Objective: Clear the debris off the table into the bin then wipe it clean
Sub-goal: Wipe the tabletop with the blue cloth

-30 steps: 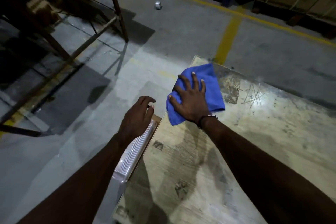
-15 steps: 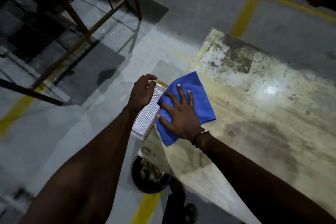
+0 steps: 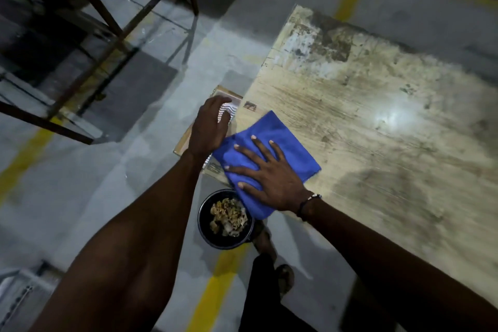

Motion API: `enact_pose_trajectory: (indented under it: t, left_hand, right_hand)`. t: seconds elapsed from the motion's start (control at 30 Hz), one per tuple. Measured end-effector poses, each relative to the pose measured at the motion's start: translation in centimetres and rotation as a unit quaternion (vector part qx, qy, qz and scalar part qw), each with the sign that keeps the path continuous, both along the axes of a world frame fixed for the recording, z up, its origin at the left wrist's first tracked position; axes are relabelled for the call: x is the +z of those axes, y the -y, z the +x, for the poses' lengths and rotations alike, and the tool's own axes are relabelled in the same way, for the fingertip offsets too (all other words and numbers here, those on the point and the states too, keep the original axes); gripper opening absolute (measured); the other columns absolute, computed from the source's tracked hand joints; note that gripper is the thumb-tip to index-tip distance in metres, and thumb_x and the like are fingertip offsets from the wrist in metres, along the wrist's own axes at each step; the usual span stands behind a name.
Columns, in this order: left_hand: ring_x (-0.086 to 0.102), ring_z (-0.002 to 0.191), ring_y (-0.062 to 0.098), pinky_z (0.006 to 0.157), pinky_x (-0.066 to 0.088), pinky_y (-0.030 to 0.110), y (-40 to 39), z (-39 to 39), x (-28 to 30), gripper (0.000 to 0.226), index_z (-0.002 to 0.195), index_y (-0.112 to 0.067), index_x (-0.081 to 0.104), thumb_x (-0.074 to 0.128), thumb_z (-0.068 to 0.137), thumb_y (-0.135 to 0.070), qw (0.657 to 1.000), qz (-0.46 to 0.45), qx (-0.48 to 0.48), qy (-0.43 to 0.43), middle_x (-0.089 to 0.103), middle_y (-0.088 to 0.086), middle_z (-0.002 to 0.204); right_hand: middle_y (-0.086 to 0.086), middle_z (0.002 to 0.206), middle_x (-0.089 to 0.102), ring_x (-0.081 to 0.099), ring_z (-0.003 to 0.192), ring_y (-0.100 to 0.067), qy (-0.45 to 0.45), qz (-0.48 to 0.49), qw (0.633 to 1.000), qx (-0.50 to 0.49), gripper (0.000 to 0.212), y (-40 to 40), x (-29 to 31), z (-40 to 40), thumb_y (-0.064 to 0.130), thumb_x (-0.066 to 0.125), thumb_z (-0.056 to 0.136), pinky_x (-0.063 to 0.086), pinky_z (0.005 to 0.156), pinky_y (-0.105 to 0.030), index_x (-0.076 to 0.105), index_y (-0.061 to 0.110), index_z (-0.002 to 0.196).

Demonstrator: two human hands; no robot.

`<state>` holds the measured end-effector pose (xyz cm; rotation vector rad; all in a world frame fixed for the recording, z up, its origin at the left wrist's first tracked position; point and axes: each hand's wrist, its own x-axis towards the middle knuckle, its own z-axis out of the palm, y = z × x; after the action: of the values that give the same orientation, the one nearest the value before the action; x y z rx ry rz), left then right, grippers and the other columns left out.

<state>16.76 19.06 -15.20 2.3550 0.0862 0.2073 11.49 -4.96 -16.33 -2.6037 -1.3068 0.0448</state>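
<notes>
Item, frame centre: your right hand (image 3: 272,178) lies flat, fingers spread wide, pressing the blue cloth (image 3: 269,153) on the near left corner of the worn wooden table (image 3: 377,116), the cloth's lower end hanging past the edge. Item, just left of it: your left hand (image 3: 208,127) curls over a white ridged brush (image 3: 229,110) held against the table's left edge. Item, lower centre: the black bin (image 3: 225,219) on the floor below that corner, holding pale debris (image 3: 229,217).

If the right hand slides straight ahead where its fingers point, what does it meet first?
Probably the left hand, which grips the white ridged scrubbing brush at the worn wooden table's edge. The right hand presses the blue cloth flat, fingers aimed there; depth is unclear.
</notes>
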Motion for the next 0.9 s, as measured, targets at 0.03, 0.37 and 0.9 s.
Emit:
enact_pose_trajectory:
  t: [0.03,0.37,0.9]
  left_hand:
    - [0.054,0.138,0.031,0.117,0.041,0.045,0.7,-0.4,-0.1,0.040,0.140,-0.011,0.063,0.053,0.103,-0.023,1.000,0.020,-0.009,0.005,0.060,0.014,0.147]
    - [0.022,0.160,0.031,0.126,0.015,0.054,9.5,-1.7,-1.6,0.063,0.161,-0.026,0.043,0.046,0.101,-0.047,0.978,0.167,-0.121,-0.023,0.026,0.008,0.174]
    - [0.010,0.164,0.026,0.128,0.010,0.061,13.2,-0.2,-1.2,0.067,0.162,-0.033,0.036,0.042,0.100,-0.057,0.979,0.194,-0.059,-0.020,0.015,0.002,0.177]
  right_hand:
    - [0.007,0.177,0.013,-0.001,0.165,-0.029,-0.004,-0.004,1.000,-0.012,0.052,1.5,0.1,-0.4,0.063,0.038,0.109,0.006,0.129,-0.060,0.034,0.052,0.160]
    - [0.007,0.177,0.017,0.011,0.164,-0.030,0.025,-0.027,0.947,-0.319,0.063,14.9,-0.2,3.2,0.068,0.038,0.103,0.018,0.124,-0.064,0.032,0.048,0.162]
    - [0.009,0.178,0.008,0.008,0.164,-0.034,-0.028,-0.046,0.877,-0.478,0.068,25.6,0.5,3.6,0.071,0.030,0.100,0.013,0.125,-0.068,0.023,0.049,0.165]
